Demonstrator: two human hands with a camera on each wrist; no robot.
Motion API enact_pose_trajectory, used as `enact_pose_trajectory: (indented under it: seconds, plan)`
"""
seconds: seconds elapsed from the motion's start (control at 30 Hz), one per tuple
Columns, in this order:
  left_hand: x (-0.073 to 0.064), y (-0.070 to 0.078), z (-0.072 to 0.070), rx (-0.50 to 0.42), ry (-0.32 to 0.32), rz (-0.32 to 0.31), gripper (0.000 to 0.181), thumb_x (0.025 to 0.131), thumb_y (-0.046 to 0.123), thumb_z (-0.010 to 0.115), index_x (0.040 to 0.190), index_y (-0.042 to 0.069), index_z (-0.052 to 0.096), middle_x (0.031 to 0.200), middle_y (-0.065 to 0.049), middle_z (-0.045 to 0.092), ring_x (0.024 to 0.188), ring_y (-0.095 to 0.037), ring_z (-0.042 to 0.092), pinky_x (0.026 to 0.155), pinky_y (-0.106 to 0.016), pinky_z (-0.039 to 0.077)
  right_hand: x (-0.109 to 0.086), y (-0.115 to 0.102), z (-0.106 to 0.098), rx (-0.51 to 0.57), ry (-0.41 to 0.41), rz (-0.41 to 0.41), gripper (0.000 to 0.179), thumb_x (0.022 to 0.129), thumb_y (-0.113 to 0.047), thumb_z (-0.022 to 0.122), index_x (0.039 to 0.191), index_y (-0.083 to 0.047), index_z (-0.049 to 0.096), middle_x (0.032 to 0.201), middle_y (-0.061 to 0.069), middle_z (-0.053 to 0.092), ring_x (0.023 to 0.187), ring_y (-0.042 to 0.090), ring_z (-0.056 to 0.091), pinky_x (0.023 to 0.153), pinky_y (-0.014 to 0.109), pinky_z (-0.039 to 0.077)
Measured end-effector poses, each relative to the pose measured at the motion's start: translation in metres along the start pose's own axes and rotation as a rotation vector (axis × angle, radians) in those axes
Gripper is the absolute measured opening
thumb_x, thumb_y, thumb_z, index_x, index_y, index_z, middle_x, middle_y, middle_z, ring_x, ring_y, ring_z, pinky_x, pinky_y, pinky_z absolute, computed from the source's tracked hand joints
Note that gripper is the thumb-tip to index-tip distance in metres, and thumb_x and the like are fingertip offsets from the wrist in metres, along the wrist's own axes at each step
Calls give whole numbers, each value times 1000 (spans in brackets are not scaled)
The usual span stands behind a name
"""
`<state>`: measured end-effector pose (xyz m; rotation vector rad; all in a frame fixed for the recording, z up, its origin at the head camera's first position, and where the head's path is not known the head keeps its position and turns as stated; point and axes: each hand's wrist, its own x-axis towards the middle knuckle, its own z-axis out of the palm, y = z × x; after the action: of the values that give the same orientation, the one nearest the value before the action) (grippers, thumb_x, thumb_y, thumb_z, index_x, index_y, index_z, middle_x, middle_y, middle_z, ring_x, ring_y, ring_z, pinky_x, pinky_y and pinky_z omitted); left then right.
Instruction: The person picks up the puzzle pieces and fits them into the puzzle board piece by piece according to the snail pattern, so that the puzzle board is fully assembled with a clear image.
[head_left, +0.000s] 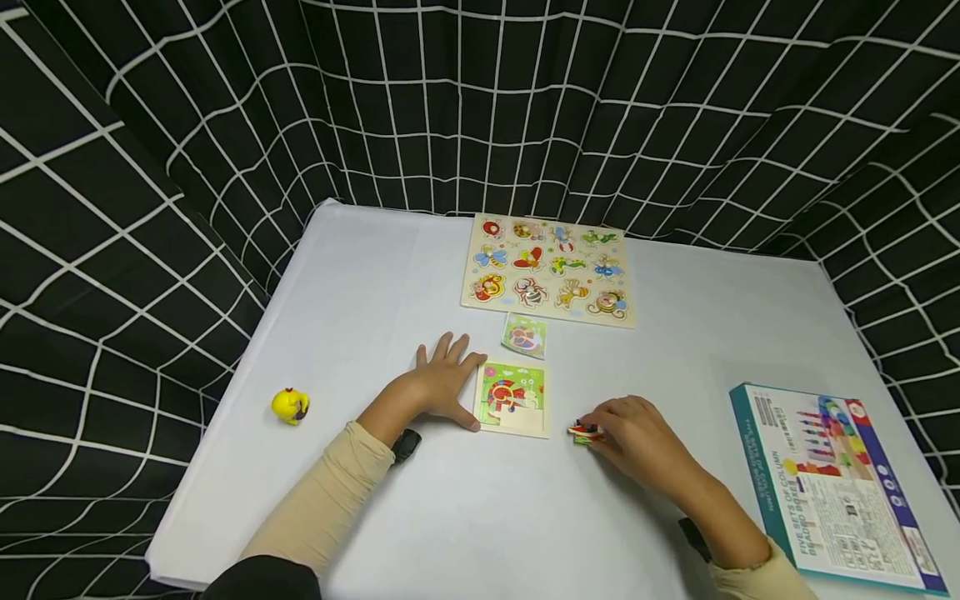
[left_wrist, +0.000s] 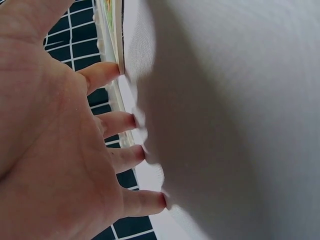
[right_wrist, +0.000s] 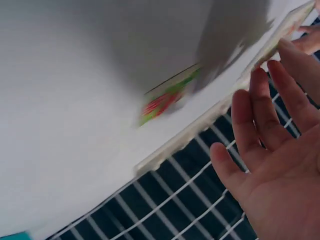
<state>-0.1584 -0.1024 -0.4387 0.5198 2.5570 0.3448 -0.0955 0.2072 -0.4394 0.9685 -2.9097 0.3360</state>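
Observation:
In the head view, my left hand point(head_left: 442, 387) lies with fingers spread and straight, thumb and index fingertips touching the left edge of a small wooden jigsaw board point(head_left: 547, 404). Its picture is red and green, and a pale bare patch shows at the lower right. To the right of the board, my right hand point(head_left: 637, 437) pinches a small red puzzle piece point(head_left: 587, 431) between thumb and fingers, which partly hide it. In the right wrist view a red-and-green piece point(right_wrist: 167, 97) appears blurred, apart from the fingertips. A picture card point(head_left: 525, 336) lies just beyond the board.
A larger wooden insect puzzle point(head_left: 547, 271) lies at the back of the white table point(head_left: 375, 292). On the left stands a yellow toy point(head_left: 288, 406). The flat beaded-boxes package point(head_left: 840, 492) lies at the right. Black gridded curtains point(head_left: 480, 108) surround the table.

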Motion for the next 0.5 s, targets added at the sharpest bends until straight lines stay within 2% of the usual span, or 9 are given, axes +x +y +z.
enact_pose_trajectory:
  seconds: [0.3,0.5]
  plan:
    - [1,-2,0,9,-10,-1,110,67,58,82,154,22,24,163,-16,2,148,-39,-8,111,-70,5,37,-28,13,37,34,-142,23,76,-17,83,96,-12,75,96,0,70,96,21,63,97,49,43]
    - [2,-1,0,33,-11,-6,111,67,60,81,154,22,24,163,-15,3,149,-38,-6,111,-69,7,54,-42,20,36,42,-199,22,78,-19,81,98,-14,75,95,-2,69,95,20,61,95,45,43]
